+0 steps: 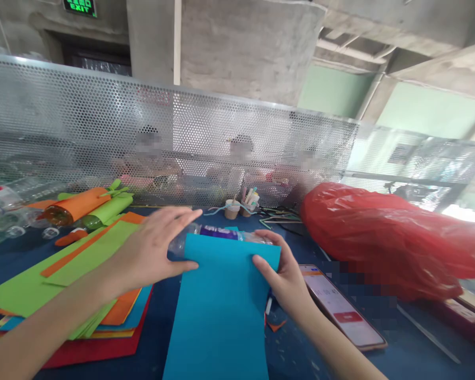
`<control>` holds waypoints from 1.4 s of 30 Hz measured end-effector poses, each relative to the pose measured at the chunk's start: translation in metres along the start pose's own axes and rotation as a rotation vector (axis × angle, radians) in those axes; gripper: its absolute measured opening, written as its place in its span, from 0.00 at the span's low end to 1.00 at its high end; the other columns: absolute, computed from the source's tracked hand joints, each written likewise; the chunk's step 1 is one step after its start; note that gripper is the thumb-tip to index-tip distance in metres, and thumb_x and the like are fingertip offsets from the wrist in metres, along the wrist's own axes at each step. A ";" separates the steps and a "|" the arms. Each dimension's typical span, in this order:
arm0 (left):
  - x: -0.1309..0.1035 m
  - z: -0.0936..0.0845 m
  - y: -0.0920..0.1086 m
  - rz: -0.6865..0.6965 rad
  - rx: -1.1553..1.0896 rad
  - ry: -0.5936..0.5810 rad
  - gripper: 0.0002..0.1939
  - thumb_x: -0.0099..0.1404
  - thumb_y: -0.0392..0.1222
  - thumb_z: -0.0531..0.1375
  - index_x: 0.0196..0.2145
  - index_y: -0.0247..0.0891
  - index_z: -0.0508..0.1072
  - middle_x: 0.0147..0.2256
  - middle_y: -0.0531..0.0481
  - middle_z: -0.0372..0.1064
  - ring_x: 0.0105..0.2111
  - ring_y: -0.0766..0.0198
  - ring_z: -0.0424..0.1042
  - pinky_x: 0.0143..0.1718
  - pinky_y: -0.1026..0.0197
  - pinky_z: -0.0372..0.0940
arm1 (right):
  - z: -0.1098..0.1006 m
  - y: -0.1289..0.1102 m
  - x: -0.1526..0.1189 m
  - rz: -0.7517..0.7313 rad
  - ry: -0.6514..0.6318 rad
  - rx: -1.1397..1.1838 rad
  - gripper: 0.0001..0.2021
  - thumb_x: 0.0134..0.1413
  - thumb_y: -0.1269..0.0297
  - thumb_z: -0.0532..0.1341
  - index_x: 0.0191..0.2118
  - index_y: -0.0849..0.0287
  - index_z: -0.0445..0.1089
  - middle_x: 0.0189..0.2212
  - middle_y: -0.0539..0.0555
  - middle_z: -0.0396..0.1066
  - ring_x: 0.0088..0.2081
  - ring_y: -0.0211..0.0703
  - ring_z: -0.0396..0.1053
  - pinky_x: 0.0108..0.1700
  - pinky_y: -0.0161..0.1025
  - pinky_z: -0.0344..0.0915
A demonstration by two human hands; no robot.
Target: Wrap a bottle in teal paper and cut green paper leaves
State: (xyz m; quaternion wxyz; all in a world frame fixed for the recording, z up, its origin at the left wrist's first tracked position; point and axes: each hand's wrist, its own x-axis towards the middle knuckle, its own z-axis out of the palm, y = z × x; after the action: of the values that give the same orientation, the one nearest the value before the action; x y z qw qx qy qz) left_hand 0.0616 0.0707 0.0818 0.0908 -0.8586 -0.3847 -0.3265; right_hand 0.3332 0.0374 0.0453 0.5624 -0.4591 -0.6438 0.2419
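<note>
A blue sheet of paper point(224, 306) stretches toward me, its far edge lying against a clear plastic bottle point(257, 238) with a purple label point(218, 232). The bottle lies on its side, partly hidden behind the sheet. My right hand point(283, 269) grips the sheet's right edge near the bottle, thumb on top and fingers behind. My left hand point(158, 245) is open over the bottle's left end, its fingers stretched out and apart from the thumb. That thumb's tip is at the sheet's upper left corner.
Stacked coloured paper point(75, 274) lies left, with paper-wrapped bottles point(81, 205) and clear bottles behind. A phone point(342, 306) and a red plastic bag point(383, 232) are at right. Cups of pens point(250, 201) stand before a perforated metal screen point(206, 126); people sit beyond it.
</note>
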 end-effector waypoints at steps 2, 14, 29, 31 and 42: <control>0.000 -0.001 0.008 0.025 0.072 0.355 0.24 0.54 0.55 0.66 0.45 0.40 0.72 0.39 0.44 0.74 0.41 0.51 0.71 0.47 0.47 0.62 | -0.002 -0.003 -0.001 -0.091 0.160 -0.043 0.22 0.52 0.50 0.64 0.49 0.53 0.62 0.48 0.57 0.67 0.48 0.52 0.67 0.48 0.48 0.67; -0.021 0.024 0.062 -0.434 -1.478 -0.492 0.25 0.58 0.57 0.62 0.50 0.44 0.73 0.52 0.43 0.71 0.55 0.45 0.66 0.56 0.41 0.57 | 0.000 -0.020 -0.025 -0.718 0.280 -0.061 0.25 0.51 0.56 0.67 0.54 0.45 0.61 0.50 0.55 0.60 0.51 0.57 0.65 0.53 0.58 0.63; -0.014 0.039 0.058 -0.464 -1.822 -0.168 0.28 0.58 0.46 0.67 0.54 0.43 0.68 0.48 0.45 0.73 0.56 0.49 0.65 0.62 0.46 0.50 | 0.015 -0.010 -0.028 -0.444 0.241 0.044 0.20 0.55 0.64 0.63 0.52 0.50 0.58 0.54 0.58 0.58 0.56 0.54 0.60 0.51 0.53 0.65; -0.012 0.035 0.057 -0.501 -1.847 -0.130 0.24 0.60 0.44 0.65 0.54 0.44 0.68 0.47 0.47 0.73 0.56 0.52 0.65 0.62 0.49 0.51 | 0.014 -0.011 -0.027 -0.473 0.248 0.022 0.21 0.53 0.64 0.64 0.51 0.49 0.58 0.53 0.58 0.59 0.56 0.54 0.60 0.52 0.54 0.64; -0.007 0.031 0.064 -0.513 -2.022 -0.092 0.16 0.68 0.54 0.49 0.44 0.44 0.70 0.49 0.48 0.71 0.55 0.52 0.65 0.58 0.48 0.57 | 0.011 -0.008 -0.025 -0.572 0.214 -0.056 0.28 0.45 0.71 0.70 0.50 0.49 0.58 0.52 0.57 0.59 0.54 0.56 0.61 0.52 0.58 0.62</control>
State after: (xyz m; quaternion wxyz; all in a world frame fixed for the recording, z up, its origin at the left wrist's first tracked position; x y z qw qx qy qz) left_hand 0.1194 0.0354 0.0590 -0.7570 -0.4384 -0.1057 -0.4729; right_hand 0.3187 0.0143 0.0359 0.6594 -0.2976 -0.6903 0.0061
